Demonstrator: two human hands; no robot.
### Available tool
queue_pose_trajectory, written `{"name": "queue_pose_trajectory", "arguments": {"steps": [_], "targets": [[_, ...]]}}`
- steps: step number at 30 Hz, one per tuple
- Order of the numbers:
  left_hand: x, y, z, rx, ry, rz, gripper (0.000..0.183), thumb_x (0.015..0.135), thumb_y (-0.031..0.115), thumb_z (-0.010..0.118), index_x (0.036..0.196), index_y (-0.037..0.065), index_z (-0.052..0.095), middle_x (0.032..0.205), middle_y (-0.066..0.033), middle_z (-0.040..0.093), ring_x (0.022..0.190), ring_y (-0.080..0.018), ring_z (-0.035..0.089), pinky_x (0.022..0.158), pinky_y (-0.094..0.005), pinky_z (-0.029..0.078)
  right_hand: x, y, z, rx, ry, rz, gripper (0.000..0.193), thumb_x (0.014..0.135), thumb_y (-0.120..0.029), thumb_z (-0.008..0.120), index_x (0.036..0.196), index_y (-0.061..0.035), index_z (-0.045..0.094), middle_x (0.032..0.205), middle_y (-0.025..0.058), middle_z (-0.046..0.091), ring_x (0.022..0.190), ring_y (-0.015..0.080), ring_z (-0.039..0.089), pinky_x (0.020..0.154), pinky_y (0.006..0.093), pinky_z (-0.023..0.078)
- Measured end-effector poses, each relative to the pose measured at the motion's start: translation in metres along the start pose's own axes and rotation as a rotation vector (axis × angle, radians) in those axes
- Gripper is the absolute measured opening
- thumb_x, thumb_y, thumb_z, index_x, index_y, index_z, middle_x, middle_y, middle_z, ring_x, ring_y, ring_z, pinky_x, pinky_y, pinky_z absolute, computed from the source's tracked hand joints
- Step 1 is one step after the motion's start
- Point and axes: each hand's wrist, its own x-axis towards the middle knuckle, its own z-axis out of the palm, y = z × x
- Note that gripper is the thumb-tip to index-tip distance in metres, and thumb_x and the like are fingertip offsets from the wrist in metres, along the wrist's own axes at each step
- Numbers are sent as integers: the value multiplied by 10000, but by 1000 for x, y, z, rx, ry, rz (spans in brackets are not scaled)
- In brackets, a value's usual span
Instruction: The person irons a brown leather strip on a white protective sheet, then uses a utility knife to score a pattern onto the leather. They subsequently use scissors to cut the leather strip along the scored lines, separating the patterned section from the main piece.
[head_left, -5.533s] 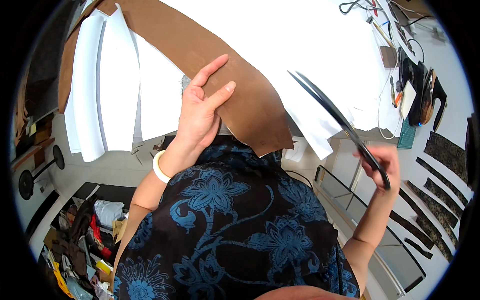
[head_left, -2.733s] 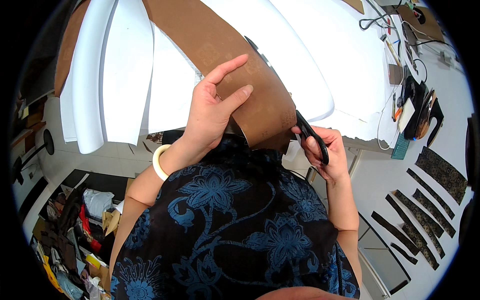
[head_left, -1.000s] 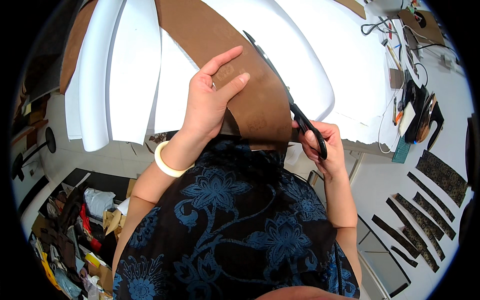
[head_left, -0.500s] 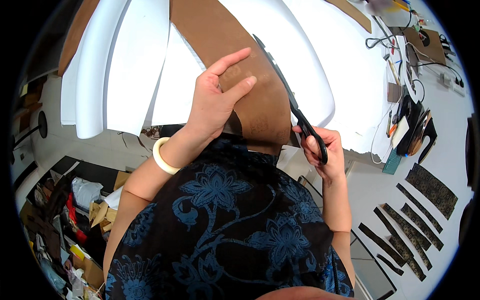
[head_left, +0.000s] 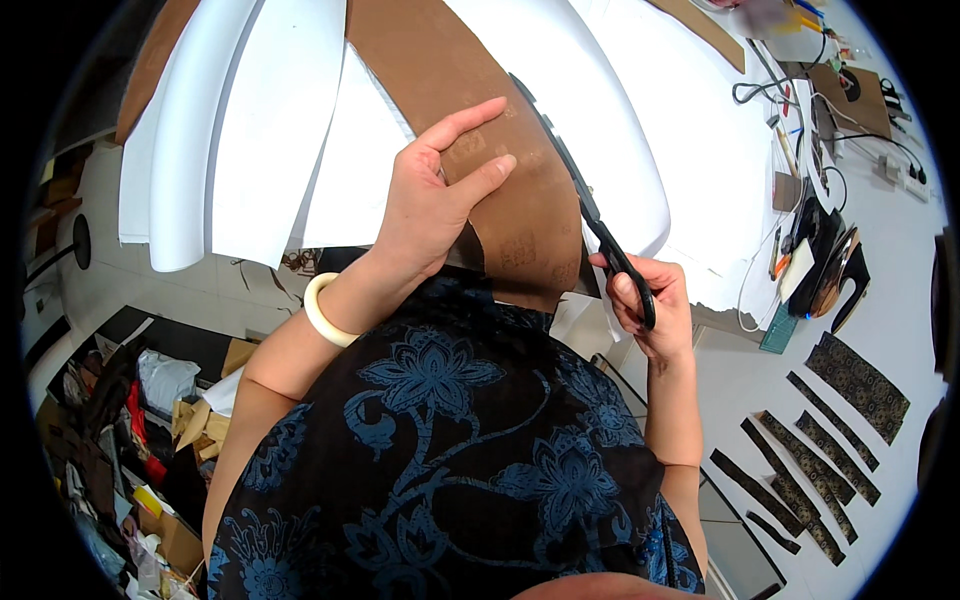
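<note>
A long brown leather-like piece (head_left: 530, 190) with faint stamped marks curves down from the top of the table towards my body. My left hand (head_left: 425, 200) holds it by its left edge, index finger and thumb spread on top; the other fingers are hidden, and a cream bangle (head_left: 318, 312) circles the wrist. In my right hand (head_left: 655, 300) is a pair of black-handled scissors (head_left: 625, 265), fingers wrapped round the handles. Their dark blades lie along the right edge of the brown piece, pointing away from me. How far the blades are apart I cannot tell.
White paper (head_left: 270, 120) covers the table, with a rolled sheet (head_left: 185, 150) at left. Cables (head_left: 765, 90) and tools crowd the right side. Patterned dark strips (head_left: 820, 455) lie on the floor at right. A bin of scraps (head_left: 150, 420) stands at lower left.
Both hands and the scissors keep nearly the same place on the brown piece. The view has shifted slightly; the marks on the brown piece show a little more clearly.
</note>
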Motion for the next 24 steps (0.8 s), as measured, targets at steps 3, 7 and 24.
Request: {"name": "queue_pose_trajectory", "arguments": {"steps": [3, 7, 24], "targets": [[0, 0, -1, 11, -4, 4, 499, 950, -12, 691, 1430, 4, 557, 1309, -119, 650, 1154, -156, 650, 1008, -298, 553, 0, -1, -1, -10, 3, -1, 294, 956, -83, 724, 1188, 97, 709, 572, -60, 522, 429, 14, 380, 413, 202, 240], [2, 1, -2, 45, 20, 56, 466, 935, 17, 716, 1386, -4, 601, 1297, -114, 655, 1133, -144, 648, 979, -276, 547, 0, -4, 2, -15, 12, 1, 289, 952, -77, 726, 1184, 95, 712, 569, -61, 521, 431, 12, 381, 414, 201, 240], [10, 4, 9, -25, 131, 124, 464, 937, -33, 689, 1391, -1, 597, 1281, -123, 659, 1122, -165, 658, 975, -293, 564, 8, 5, 1, 50, -49, -51, 428, 929, -169, 778, 1228, 121, 677, 565, -73, 483, 442, 12, 346, 432, 212, 200]]}}
